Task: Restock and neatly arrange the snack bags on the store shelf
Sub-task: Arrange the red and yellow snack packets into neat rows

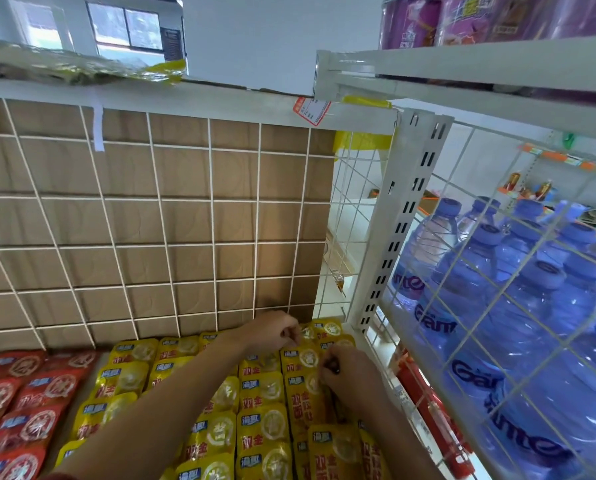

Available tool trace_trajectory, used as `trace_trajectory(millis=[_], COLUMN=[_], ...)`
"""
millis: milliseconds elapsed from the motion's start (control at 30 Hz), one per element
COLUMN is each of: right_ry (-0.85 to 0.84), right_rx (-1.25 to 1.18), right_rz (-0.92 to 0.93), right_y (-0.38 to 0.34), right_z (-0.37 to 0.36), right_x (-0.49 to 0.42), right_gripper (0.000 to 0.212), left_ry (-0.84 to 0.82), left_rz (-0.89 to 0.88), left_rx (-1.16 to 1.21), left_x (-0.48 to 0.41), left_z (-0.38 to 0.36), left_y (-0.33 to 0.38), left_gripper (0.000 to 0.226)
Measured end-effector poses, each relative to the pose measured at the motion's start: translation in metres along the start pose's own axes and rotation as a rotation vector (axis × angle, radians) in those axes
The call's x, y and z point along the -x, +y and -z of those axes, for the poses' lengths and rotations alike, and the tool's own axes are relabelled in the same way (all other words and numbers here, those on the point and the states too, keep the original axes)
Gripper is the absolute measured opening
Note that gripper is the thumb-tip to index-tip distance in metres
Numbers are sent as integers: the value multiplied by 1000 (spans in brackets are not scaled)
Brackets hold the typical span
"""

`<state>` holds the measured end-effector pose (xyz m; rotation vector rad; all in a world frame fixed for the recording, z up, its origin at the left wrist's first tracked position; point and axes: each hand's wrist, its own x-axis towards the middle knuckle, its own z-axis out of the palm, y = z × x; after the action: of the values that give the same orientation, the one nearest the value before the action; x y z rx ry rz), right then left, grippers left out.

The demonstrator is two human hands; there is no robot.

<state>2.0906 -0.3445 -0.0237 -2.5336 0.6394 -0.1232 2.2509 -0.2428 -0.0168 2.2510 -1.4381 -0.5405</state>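
While yellow snack bags (265,427) fill shelf (90,386) right section: left hand (274,332) pinches bag edge at back corner; right hand (353,375) pinches neighbouring bag just beside. Advice: tuck each flat, labels aligned, rows straight, matching red snack bags (30,393).

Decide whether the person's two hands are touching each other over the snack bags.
Apart. The head view shows yellow snack bags in the gap between the left hand and the right hand; each pinches a bag.

white shelf (92,372), yellow snack bags (262,424), red snack bags (26,403)
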Motion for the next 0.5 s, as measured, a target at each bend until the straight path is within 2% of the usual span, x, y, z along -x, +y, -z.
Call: trace_trajectory(millis=[267, 500], right_ry=[30, 59], right_rx=[-29, -26], right_rz=[-12, -45], right_y=[0, -3], right_z=[-1, -2], right_x=[0, 1], right_gripper=[13, 7], left_ry=[26, 35], left_rz=[8, 5], left_rx=[26, 25], left_x=[-3, -3], left_z=[-2, -3], left_y=[-5, -6], left_gripper=[12, 12])
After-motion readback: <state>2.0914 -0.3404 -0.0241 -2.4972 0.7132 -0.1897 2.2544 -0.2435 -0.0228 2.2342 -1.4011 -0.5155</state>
